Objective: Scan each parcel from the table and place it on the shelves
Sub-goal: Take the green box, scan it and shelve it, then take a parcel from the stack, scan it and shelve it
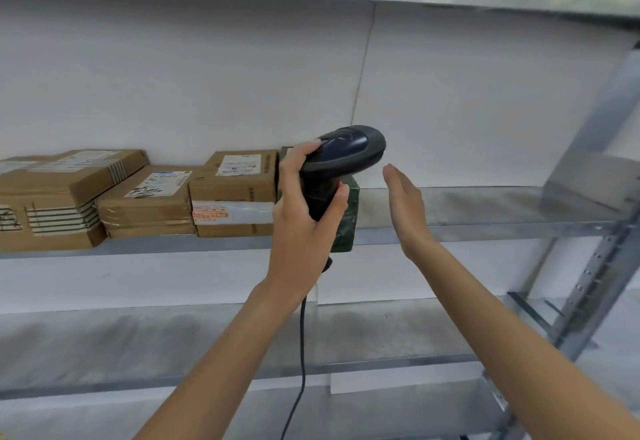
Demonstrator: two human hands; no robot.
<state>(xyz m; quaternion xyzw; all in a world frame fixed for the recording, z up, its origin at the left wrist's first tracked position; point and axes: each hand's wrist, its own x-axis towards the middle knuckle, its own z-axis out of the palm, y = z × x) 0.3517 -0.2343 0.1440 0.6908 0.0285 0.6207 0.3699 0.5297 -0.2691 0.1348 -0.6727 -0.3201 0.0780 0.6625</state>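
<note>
Metal shelf (485, 213), middle tier of a grey steel rack against a white wall; taken here as the landmark. Four parcels stand in a row on its left half. Item one: dark green parcel (348, 221), rightmost of the row, at the shelf's front edge, largely hidden behind the left hand and scanner. Item two: brown carton (235, 194) with a white label on top and a white-and-orange strip on its front, just beside the green parcel on its left. Item three: flat brown carton (149, 204) with a scribbled white label, next to the left, touching item two. Item four: larger brown carton (52, 204) with striped tape, leftmost on the shelf, cut off by the frame edge. Right half of the shelf: bare metal. Left hand (304, 218): raised in front of the green parcel, fingers (341, 194) clamped round the handle of a dark barcode scanner (346, 152), head pointing right; its black cable (302, 353) hangs down past the lower tier. Right hand (407, 207): held flat and upright just right of the scanner, fingers together and straight, gripping nothing, in front of the shelf's bare part, apart from the parcels. An upper tier and a lower tier, both metal, lie above and below the shelf.
</note>
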